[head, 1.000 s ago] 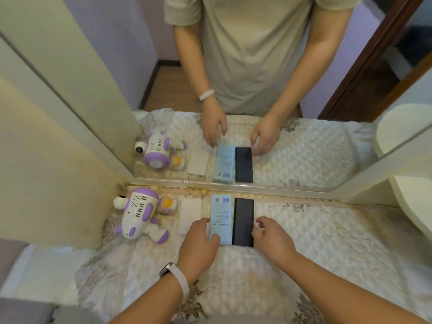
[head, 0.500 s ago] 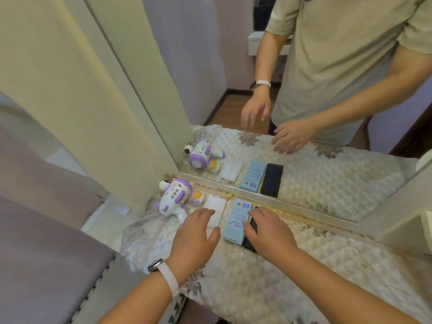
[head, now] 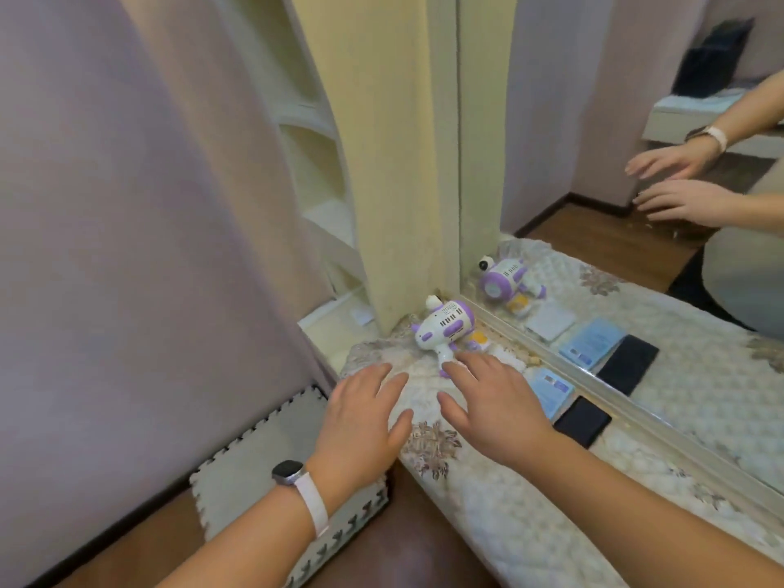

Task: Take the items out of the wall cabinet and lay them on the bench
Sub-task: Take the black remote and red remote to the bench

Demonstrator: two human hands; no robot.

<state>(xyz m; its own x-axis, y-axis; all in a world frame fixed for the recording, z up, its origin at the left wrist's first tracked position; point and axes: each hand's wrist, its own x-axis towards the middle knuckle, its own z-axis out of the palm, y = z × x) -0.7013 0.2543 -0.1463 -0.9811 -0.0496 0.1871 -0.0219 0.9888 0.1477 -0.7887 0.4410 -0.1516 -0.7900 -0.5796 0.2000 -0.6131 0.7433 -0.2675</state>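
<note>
A white and purple toy [head: 445, 328] lies on the quilted bench [head: 509, 502] by the mirror's left end. To its right lie a white pad, mostly hidden by my right hand, then a light blue box [head: 549, 390] and a black phone [head: 583, 420]. My left hand [head: 360, 422] hovers with fingers spread over the bench's left end and holds nothing. My right hand [head: 492, 401] is spread flat just in front of the toy, also empty. Recessed shelves [head: 326, 197] of the wall cabinet show at the upper left.
A large mirror [head: 636, 205] runs along the back of the bench and reflects the items and my hands. A cream pillar [head: 382, 163] stands between shelves and mirror. A foam floor mat [head: 254, 451] lies on the wooden floor left of the bench.
My view has swung left toward the shelves. Both hands have left the blue box and the phone and moved left, now spread over the bench's left end.
</note>
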